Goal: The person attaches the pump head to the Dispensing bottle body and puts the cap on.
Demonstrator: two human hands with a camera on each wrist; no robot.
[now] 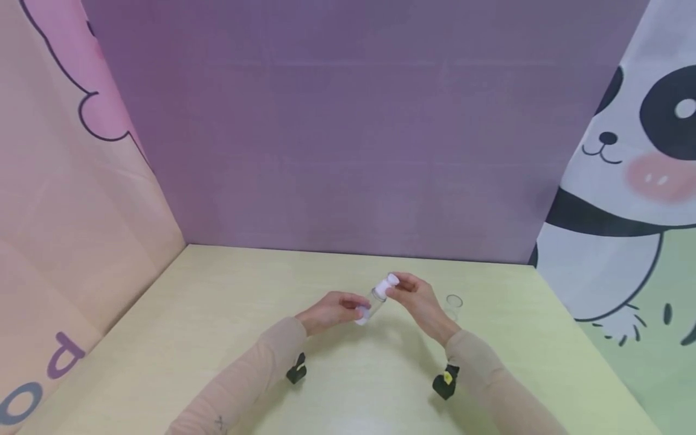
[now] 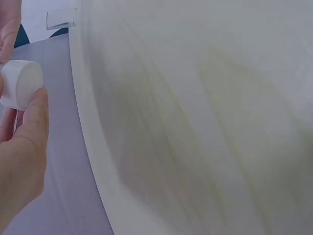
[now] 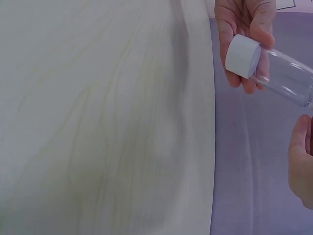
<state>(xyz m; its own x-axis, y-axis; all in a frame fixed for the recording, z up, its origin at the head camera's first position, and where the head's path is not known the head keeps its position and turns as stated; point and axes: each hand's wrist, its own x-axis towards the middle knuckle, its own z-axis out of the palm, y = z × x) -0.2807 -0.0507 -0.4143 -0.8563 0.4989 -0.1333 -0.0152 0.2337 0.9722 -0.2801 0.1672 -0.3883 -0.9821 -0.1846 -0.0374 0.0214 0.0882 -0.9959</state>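
A clear cylindrical bottle (image 1: 374, 302) is held tilted above the table, between my two hands. My left hand (image 1: 333, 311) grips its lower end, where a smooth white cap (image 3: 242, 56) sits. At the upper end, the fingers of my right hand (image 1: 423, 301) pinch a white top piece (image 1: 383, 286) with a wider end. Only part of the right hand shows at the edge of the right wrist view, beside the bottle's far end. In the left wrist view, the white cap (image 2: 23, 84) lies against the left fingers and hides most of the bottle.
A clear, open-rimmed piece (image 1: 454, 301) stands on the pale wooden table (image 1: 244, 284), to the right of my right hand. A purple backdrop (image 1: 348, 133) rises behind the table. Printed cloths flank it, the right one showing a panda (image 1: 609, 266). Black wrist mounts (image 1: 446, 382) hang below the sleeves.
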